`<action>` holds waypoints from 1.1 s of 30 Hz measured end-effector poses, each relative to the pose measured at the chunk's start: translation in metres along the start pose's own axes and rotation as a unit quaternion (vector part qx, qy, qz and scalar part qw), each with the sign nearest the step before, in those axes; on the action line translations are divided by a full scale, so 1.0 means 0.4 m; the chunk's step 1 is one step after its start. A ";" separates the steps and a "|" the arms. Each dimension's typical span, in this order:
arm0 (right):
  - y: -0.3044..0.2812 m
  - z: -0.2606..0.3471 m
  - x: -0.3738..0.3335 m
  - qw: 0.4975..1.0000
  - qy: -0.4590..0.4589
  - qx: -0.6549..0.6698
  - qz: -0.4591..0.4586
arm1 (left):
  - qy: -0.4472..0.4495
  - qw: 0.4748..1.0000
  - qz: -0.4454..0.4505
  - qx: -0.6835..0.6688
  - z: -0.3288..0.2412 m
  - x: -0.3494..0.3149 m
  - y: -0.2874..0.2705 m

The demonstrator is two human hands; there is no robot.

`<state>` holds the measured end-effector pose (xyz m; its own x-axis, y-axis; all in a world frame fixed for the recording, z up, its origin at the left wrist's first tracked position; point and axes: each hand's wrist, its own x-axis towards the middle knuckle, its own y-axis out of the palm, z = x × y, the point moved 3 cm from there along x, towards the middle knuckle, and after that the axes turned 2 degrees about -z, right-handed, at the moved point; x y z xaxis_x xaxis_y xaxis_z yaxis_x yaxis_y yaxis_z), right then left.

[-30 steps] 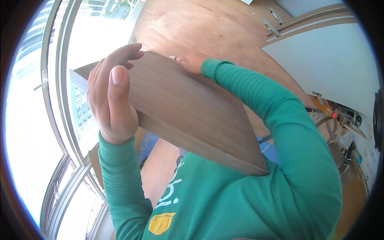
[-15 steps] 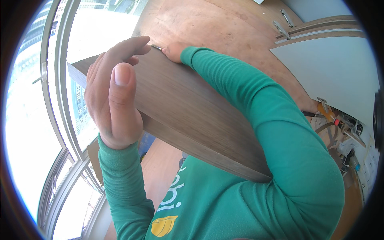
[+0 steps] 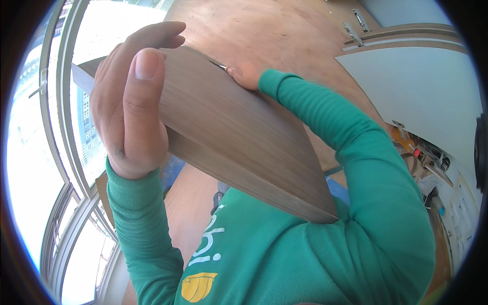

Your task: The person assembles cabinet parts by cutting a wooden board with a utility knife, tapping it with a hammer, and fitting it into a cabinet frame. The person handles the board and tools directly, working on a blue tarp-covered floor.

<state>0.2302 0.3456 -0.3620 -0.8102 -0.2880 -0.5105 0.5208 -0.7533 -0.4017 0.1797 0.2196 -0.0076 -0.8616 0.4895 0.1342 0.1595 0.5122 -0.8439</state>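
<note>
A brown wood-grain panel [image 3: 239,132] with a thick edge stands tilted before me, its near corner against my green shirt. My left hand [image 3: 132,96] is raised at the panel's left end, thumb up and fingers stretched forward and slightly bent, holding nothing I can see. Whether its palm touches the panel cannot be made out. At the panel's far right edge, my right hand [image 3: 246,76] is closed around a thin blade-like metal tool [image 3: 218,65]. Only the tool's slim tip shows, lying along the edge; the fingers hide its handle.
A window with a white frame [image 3: 66,101] runs along the left. To the right lies a white panel [image 3: 406,86] with metal hinges [image 3: 361,20]. Beyond it several tools and scraps are heaped, an orange-handled tool [image 3: 402,140] among them. Brown boarding [image 3: 244,25] covers the floor ahead.
My right hand has drawn back along the panel's edge, toward me and to the right, with the tool. My left hand and the panel's left end appear farther left.
</note>
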 end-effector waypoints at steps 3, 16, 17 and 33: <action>-0.031 -0.054 -0.141 0.999 0.025 -0.001 0.046 | -0.016 1.000 0.003 0.003 0.000 -0.010 0.000; -0.038 -0.373 -0.675 0.992 0.104 -0.027 0.068 | 0.042 0.999 -0.021 0.016 -0.001 0.002 0.009; -0.047 -0.378 -0.710 0.991 0.116 -0.024 0.061 | 0.046 0.998 -0.024 0.019 0.000 0.000 0.008; -0.139 -0.276 -0.624 0.996 0.072 0.013 0.059 | 0.036 0.999 -0.025 0.020 -0.018 0.005 0.010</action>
<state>0.4331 0.5245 -0.2964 -0.6959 -0.2884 -0.6577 0.6013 -0.7347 -0.3141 0.1822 0.2276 -0.0069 -0.8313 0.5133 0.2130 0.0954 0.5095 -0.8552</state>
